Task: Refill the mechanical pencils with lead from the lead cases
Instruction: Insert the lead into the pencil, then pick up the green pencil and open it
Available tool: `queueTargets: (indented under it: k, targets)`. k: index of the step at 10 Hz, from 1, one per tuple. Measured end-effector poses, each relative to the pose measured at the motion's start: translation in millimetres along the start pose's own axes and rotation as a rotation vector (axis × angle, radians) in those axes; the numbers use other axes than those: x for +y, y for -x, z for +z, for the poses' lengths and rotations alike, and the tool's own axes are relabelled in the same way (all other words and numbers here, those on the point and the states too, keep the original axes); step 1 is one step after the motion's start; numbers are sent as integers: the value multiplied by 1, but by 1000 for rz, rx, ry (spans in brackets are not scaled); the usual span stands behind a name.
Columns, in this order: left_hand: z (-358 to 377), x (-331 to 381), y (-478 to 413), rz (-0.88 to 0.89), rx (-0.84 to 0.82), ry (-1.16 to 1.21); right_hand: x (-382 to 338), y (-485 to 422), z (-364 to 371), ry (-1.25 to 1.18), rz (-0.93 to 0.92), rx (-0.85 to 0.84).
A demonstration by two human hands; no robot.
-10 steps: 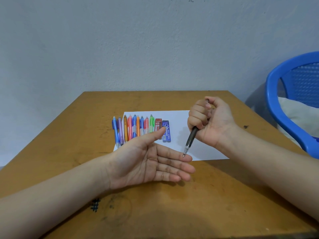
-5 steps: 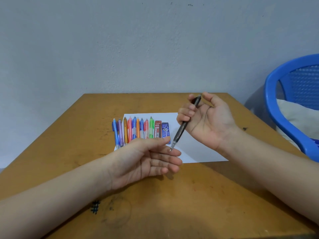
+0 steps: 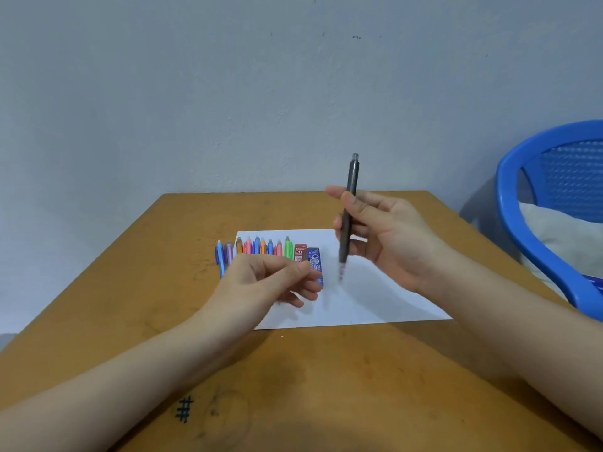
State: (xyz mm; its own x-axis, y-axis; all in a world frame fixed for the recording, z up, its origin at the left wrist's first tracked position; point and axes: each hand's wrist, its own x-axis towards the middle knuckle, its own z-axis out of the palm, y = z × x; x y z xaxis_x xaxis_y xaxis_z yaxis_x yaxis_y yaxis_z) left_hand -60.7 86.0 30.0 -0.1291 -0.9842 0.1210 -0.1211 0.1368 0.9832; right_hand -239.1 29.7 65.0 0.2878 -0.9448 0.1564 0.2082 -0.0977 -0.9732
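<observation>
Right now the right hand (image 3: 391, 236) pinches a dark mechanical pencil (image 3: 348, 216) between thumb and fingers (image 3: 332, 191). The barrel is nearly upright above the white paper sheet (image 3: 375, 298), with the push-button end at twelve o'clock and the tip at six. The tip is motion-blurred, so I cannot tell whether any lead pokes out. The left hand (image 3: 270, 282) hovers at about eight o'clock from that pencil, fingers loosely curled and gripping nothing that shows. It partly covers the blue lead case (image 3: 316, 264), and the red lead case (image 3: 300, 252) sits just beside that at its nine o'clock. Further toward nine o'clock, the row of coloured mechanical pencils (image 3: 257, 247) lies side by side at the sheet's far-left corner, the outermost ones over the bare table (image 3: 293, 386). A blue plastic chair (image 3: 522, 223) stands off the table at three o'clock. The cap looks to be on, so the refill proper seems not yet begun. The likeliest trouble is the light one-handed hold: a tug at the cap could let the barrel slip and drop. The left hand, so close to the row, could nudge it and set pencils rolling. A lead pinched hard or fed in crooked would probably snap, and a case of the wrong gauge could jam the mechanism.
</observation>
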Motion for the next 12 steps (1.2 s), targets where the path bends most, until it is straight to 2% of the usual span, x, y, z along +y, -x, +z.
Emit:
queueTargets:
  k: [1, 2, 4, 5, 6, 7, 12]
  targets:
    - [-12, -9, -9, 193, 45, -380, -9, -7, -13, 290, 1, 130]
    - [-25, -22, -24, 314, 80, -684, -12, -15, -31, 612, 53, 172]
    - [-42, -36, -50, 260, 125, -961, 15, -46, -70, 1026, 183, 257]
    - [-47, -42, -56, 156, 118, -1115, 30, -54, -80, 1167, 156, 294]
    - [-47, -47, -58, 74, 52, -1186, 39, -58, -83, 1244, 129, 321]
    - [-47, -50, -60, 46, -3, -1158, 43, -59, -84, 1261, 112, 332]
    - [-48, -51, -61, 17, -61, -1129, 54, -66, -83, 1357, 122, 359]
